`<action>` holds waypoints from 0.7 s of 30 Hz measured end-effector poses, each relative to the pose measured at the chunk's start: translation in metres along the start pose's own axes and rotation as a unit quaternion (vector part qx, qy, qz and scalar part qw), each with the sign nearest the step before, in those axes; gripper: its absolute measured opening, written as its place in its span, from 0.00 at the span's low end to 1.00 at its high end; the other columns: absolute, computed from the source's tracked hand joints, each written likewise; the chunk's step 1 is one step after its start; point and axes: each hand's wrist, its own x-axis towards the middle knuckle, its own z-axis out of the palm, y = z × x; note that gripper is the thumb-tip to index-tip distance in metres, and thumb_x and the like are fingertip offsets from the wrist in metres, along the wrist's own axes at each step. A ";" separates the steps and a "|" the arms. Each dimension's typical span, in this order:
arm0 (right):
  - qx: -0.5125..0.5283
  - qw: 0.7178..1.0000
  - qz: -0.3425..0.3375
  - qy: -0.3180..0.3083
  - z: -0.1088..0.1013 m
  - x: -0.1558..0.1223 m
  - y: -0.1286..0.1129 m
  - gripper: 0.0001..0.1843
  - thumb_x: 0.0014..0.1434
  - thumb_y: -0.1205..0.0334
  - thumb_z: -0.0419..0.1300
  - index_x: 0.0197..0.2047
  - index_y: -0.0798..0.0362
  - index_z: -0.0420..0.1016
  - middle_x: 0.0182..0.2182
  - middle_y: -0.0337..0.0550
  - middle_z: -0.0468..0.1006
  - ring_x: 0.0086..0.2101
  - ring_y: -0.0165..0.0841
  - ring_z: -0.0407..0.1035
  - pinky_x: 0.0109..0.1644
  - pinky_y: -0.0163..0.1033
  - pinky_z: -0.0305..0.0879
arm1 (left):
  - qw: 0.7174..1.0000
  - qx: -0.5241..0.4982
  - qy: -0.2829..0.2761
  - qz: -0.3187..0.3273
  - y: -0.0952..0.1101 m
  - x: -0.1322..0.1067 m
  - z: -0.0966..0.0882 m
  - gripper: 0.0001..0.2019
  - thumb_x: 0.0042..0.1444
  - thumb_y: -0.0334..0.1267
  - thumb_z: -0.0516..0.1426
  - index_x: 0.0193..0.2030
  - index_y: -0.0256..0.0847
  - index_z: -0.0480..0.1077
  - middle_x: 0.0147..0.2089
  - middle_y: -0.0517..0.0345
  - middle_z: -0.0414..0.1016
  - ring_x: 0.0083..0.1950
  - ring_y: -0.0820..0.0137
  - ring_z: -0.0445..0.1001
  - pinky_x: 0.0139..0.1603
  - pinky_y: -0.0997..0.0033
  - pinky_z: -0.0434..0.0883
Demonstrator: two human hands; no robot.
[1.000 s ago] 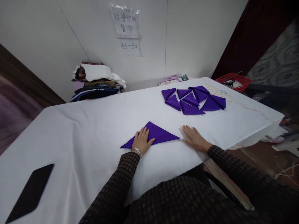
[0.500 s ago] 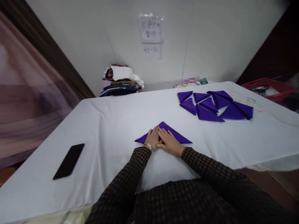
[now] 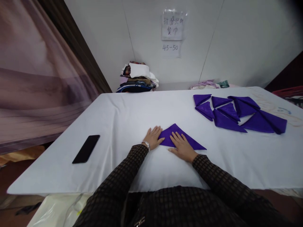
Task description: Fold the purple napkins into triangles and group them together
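A purple cloth napkin (image 3: 174, 128), folded into a triangle, lies flat on the white-covered table with its point away from me. My left hand (image 3: 152, 138) rests spread over the napkin's left corner, which it hides. On the napkin's middle and near edge, my right hand (image 3: 181, 146) lies flat with fingers apart. The right corner shows uncovered. Farther back on the right lie several folded purple napkins (image 3: 227, 121), set close together.
White cloth covers the table (image 3: 132, 113). A black phone (image 3: 86, 149) lies at the left. Stacked clothes (image 3: 138, 78) stand by the wall behind, under a handwritten sign (image 3: 172, 26). Sheer curtains (image 3: 44, 72) hang on the left, and a red basket (image 3: 290, 92) shows at the right edge.
My hands were together at the napkin's middle. The left has slid out to the left corner, the right slightly rightward. The view has also shifted.
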 end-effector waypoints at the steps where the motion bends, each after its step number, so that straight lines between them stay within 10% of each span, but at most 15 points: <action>1: 0.000 1.000 0.001 -0.001 -0.001 0.000 0.000 0.41 0.61 0.37 0.41 0.66 0.58 0.50 0.66 0.54 0.47 0.64 0.45 0.38 0.64 0.55 0.36 | 1.000 -0.002 0.003 -0.015 -0.010 -0.002 -0.001 0.29 0.61 0.52 0.42 0.66 0.41 0.51 0.69 0.51 0.48 0.70 0.61 0.44 0.66 0.48 0.45; 10: 0.009 1.000 0.004 -0.003 0.000 -0.001 0.002 0.40 0.61 0.37 0.41 0.67 0.56 0.49 0.65 0.54 0.48 0.64 0.45 0.38 0.64 0.55 0.37 | 0.963 -0.174 0.180 -0.098 -0.067 -0.036 -0.003 0.16 0.58 0.47 0.49 0.39 0.40 0.74 0.52 0.50 0.74 0.57 0.66 0.68 0.59 0.58 0.64; 21: 0.007 0.999 -0.035 -0.029 -0.008 -0.010 0.021 0.39 0.61 0.38 0.42 0.67 0.55 0.50 0.66 0.51 0.48 0.64 0.43 0.38 0.65 0.54 0.38 | 0.982 -0.156 0.089 -0.066 -0.031 -0.066 -0.008 0.06 0.51 0.41 0.58 0.35 0.45 0.71 0.60 0.56 0.67 0.65 0.63 0.57 0.65 0.51 0.51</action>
